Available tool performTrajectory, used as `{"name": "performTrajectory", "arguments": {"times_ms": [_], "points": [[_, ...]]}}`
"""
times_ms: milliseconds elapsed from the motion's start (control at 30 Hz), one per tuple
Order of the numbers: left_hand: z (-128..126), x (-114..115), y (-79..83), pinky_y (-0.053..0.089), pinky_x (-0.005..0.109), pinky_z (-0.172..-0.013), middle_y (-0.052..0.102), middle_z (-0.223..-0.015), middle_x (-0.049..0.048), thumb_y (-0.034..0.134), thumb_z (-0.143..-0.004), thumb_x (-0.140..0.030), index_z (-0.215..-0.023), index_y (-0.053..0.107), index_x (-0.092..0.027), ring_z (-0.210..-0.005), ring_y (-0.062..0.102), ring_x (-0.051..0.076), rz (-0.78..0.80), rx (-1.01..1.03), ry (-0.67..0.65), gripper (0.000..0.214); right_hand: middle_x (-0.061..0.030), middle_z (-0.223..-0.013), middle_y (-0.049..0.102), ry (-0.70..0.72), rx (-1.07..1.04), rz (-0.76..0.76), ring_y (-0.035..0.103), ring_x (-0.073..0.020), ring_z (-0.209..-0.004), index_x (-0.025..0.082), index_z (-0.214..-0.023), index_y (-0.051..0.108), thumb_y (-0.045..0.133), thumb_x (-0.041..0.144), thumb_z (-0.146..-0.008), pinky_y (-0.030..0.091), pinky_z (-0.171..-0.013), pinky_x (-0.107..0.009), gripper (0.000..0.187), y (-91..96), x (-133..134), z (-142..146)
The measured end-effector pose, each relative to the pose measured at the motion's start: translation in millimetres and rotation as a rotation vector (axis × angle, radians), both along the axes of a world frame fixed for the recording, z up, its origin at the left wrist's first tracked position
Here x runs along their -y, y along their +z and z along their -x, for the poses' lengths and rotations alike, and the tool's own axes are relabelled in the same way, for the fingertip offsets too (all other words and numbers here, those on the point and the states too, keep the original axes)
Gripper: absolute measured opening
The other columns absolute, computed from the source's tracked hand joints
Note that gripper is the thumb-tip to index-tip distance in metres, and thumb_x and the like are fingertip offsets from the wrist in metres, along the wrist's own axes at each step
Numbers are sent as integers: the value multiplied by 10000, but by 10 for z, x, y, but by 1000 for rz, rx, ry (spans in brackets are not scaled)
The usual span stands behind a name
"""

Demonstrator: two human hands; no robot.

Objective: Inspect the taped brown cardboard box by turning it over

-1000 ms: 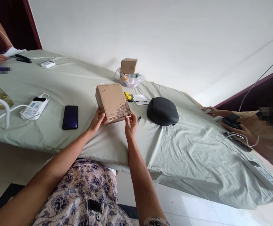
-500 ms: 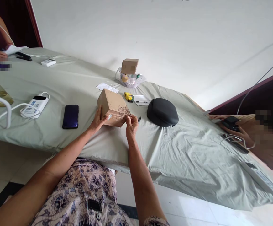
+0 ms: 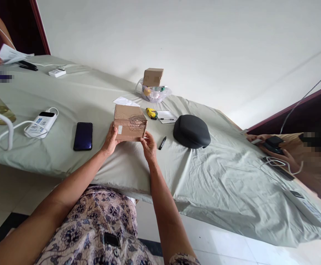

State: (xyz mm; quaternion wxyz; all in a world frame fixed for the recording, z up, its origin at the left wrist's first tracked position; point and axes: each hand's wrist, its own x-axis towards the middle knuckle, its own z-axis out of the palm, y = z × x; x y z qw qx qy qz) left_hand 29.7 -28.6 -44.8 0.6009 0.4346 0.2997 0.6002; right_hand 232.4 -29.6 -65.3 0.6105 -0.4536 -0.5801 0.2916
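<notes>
Between my two hands is a brown cardboard box (image 3: 128, 117) with dark scribbled lines across its top edge and front, and a small white patterned label on its front left. My left hand (image 3: 110, 139) grips the box's left side, thumb toward the front. My right hand (image 3: 149, 147) holds its lower right corner, fingers closed around the edge. A black marker pen (image 3: 162, 142) lies on the cloth just right of my right hand. A dark phone (image 3: 83, 136) rests to the left of the box.
A black case (image 3: 191, 131), yellow tape measure (image 3: 151, 113) and white tray (image 3: 166, 117) sit to the right. Behind stands a clear basket (image 3: 155, 96) carrying another box (image 3: 153, 77). A white power strip (image 3: 40, 125) lies left. Co-workers' hands show at both sides.
The box has turned so its front faces me more squarely. My right hand has moved from the scribbled edge down to the lower right corner. The marker pen is now uncovered.
</notes>
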Motion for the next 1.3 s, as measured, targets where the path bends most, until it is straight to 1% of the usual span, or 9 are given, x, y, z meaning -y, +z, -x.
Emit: {"name": "performTrajectory", "arguments": {"times_ms": [200, 367, 433, 533, 800, 933, 1033, 1100, 1300], "points": [[-8, 11, 12, 561, 480, -1002, 496, -1535, 96, 565, -826, -811, -1517, 371, -351, -1371, 515, 349, -4, 30, -8, 854, -68, -1134, 602, -43, 86, 12, 622, -148, -791, 239, -1242, 606, 686, 658, -824, 538, -671, -283, 598, -49, 11, 31], [-53, 18, -70, 393, 526, -1206, 395, -1607, 148, 845, -709, -562, -1622, 77, -274, -1454, 430, 350, -81, -205, -23, 1227, -109, -1219, 540, -206, 232, -19, 626, -169, -810, 223, -1398, 485, 789, 686, -705, 554, -665, -314, 887, -159, 9, 103], [-67, 16, -113, 286, 501, -1274, 357, -1628, 162, 870, -687, -457, -1627, -9, -232, -1508, 358, 329, -147, -316, 2, 1307, -105, -1207, 536, -253, 280, -44, 625, -173, -813, 222, -1436, 450, 815, 690, -679, 570, -719, -337, 962, -184, 10, 112], [-65, 12, -141, 242, 494, -1290, 342, -1635, 171, 830, -723, -418, -1626, -28, -208, -1525, 332, 318, -166, -407, 24, 1263, -96, -1170, 547, -279, 289, -53, 618, -169, -795, 210, -1424, 465, 826, 681, -679, 576, -763, -356, 953, -197, 0, 104], [-45, 22, -47, 300, 476, -1261, 411, -1595, 166, 803, -759, -546, -1613, 146, -211, -1494, 383, 331, -180, -306, 12, 1128, -60, -1092, 595, -244, 201, -54, 591, -150, -745, 246, -1255, 608, 734, 637, -774, 536, -644, -305, 632, -103, -18, 28], [-45, 4, -50, 310, 495, -1254, 453, -1551, 174, 790, -751, -616, -1574, 266, -199, -1469, 407, 346, -209, -311, 45, 1062, -62, -1073, 653, -253, 136, -83, 580, -141, -729, 226, -1181, 653, 647, 610, -856, 527, -693, -309, 503, -18, 25, -9], [-34, 2, -67, 486, 539, -1103, 523, -1473, 182, 771, -743, -669, -1542, 317, -209, -1360, 511, 379, -128, -301, -3, 1028, -65, -1048, 680, -219, 51, -98, 580, -143, -726, 206, -1146, 666, 612, 605, -890, 518, -741, -324, 477, 34, 56, -25], [-25, 13, -72, 581, 501, -950, 564, -1424, 172, 762, -747, -681, -1503, 365, -222, -1274, 573, 376, -64, -252, -54, 970, -69, -1047, 683, -193, 15, -106, 589, -153, -753, 204, -1118, 671, 613, 621, -884, 515, -755, -327, 482, 65, 72, -31], [-24, 25, -74, 628, 407, -826, 623, -1319, 126, 759, -768, -677, -1338, 478, -221, -1087, 689, 285, -7, -82, -173, 782, -77, -1053, 640, -206, 38, -205, 593, -202, -868, 219, -1073, 670, 539, 720, -869, 517, -785, -357, 557, 159, 122, -67]]}}
